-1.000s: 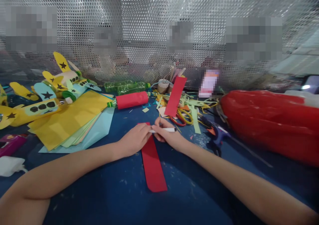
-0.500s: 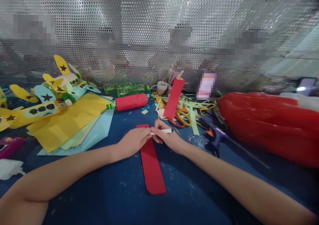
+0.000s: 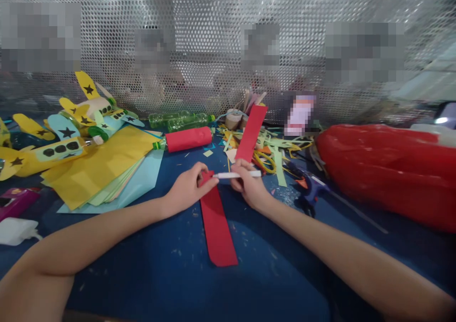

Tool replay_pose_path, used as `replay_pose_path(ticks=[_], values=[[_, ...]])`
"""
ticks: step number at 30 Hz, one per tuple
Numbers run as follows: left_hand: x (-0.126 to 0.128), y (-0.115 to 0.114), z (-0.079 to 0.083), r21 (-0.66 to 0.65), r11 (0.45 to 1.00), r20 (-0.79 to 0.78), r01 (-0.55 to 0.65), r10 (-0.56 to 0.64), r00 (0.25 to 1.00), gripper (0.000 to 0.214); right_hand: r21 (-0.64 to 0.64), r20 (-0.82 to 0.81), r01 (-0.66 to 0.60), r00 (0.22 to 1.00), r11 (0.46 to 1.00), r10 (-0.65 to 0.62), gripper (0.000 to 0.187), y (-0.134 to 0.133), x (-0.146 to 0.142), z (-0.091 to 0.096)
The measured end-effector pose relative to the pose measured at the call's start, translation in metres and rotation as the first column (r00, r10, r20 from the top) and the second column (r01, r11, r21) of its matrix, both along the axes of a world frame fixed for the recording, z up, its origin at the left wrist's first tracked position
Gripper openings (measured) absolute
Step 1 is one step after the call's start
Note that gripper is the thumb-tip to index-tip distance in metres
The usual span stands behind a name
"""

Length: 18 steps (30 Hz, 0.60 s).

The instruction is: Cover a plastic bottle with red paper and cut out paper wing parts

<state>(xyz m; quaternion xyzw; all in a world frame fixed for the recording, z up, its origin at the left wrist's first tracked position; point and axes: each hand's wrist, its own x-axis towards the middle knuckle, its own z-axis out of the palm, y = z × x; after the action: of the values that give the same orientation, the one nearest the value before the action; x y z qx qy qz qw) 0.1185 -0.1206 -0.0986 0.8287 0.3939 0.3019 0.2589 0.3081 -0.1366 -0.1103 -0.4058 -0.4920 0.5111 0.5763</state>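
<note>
A long red paper strip [image 3: 219, 232] lies on the blue table, its near end with cut-off corners. My left hand [image 3: 187, 189] is closed around the strip's far end, thumb and fingers curled at its edge. In my right hand [image 3: 251, 186] is a slim white marker [image 3: 231, 175], pinched nearly level, with its dark tip pointing left close to the strip and my left thumb. Just beyond my right hand a second red paper strip [image 3: 252, 129] leans over paper scraps. Behind my left hand lies a green bottle wrapped in red paper [image 3: 188, 139].
Yellow, green and blue paper sheets [image 3: 103, 170] and bottle airplanes [image 3: 64, 148] are on the left. Green bottles [image 3: 188, 121] lie at the back by a perforated metal screen [image 3: 213, 8]. Rightward are a blue glue gun [image 3: 313, 186] and a big red plastic bag [image 3: 384, 175].
My right hand has moved right with the marker, drawing its tip away from my left fingers. My left fingers have lifted and curled at the strip's far end.
</note>
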Motion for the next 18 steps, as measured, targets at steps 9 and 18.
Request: replay_pose_path(ticks=[9, 18], values=[[-0.003, -0.010, 0.000, 0.299, 0.917, -0.159, 0.265, -0.226, 0.961, 0.023, -0.020, 0.088, 0.151, 0.985, 0.988, -0.149, 0.024, 0.013, 0.008, -0.003], [0.027, 0.002, 0.040, 0.290, 0.917, -0.093, 0.275, -0.259, 0.961, 0.030, 0.251, 0.525, 0.014, 0.838, 0.968, -0.149, 0.018, 0.012, 0.009, -0.012]])
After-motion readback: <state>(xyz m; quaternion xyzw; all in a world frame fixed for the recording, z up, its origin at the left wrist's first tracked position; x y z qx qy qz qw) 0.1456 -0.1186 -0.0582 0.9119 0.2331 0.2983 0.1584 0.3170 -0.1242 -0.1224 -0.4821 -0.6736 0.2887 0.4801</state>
